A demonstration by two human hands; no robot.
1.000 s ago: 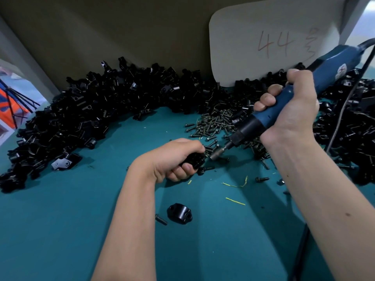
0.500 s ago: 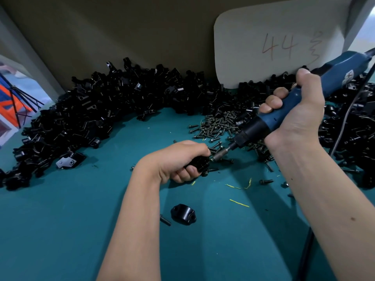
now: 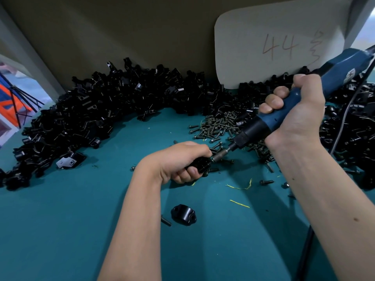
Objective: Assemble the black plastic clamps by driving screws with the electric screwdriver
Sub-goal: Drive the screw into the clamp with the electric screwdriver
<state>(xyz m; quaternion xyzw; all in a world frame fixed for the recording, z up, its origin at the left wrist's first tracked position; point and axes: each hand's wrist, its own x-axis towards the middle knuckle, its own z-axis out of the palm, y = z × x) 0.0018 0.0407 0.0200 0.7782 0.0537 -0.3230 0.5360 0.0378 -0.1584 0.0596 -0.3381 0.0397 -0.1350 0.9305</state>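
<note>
Left hand (image 3: 178,161) is wrapped tight around a black clamp (image 3: 199,165), fingers curled under it, thumb over the top, pinning it just above the teal table (image 3: 81,220) so it can't spin under the bit. Right hand (image 3: 292,116) has a full fist around the blue screwdriver (image 3: 284,112), angled down and to the left, and the metal bit (image 3: 220,154) meets the clamp right at the edge of the left thumb. Looks like a screw is being driven in there, though the screw itself is hidden by the fingers. The tilt makes sense: it lines the bit up with the clamp's hole while the cord (image 3: 345,110) trails off behind the wrist.

Just behind the bit, a loose heap of screws (image 3: 217,126) sits within easy reach. Nearer the person, a single clamp half (image 3: 183,214) lies with a lone screw (image 3: 166,221) just beside it, probably next in line. Farther back, a big pile of black parts (image 3: 101,110) curves round the work spot, and a pale card (image 3: 274,47) marked "44" leans on the wall.
</note>
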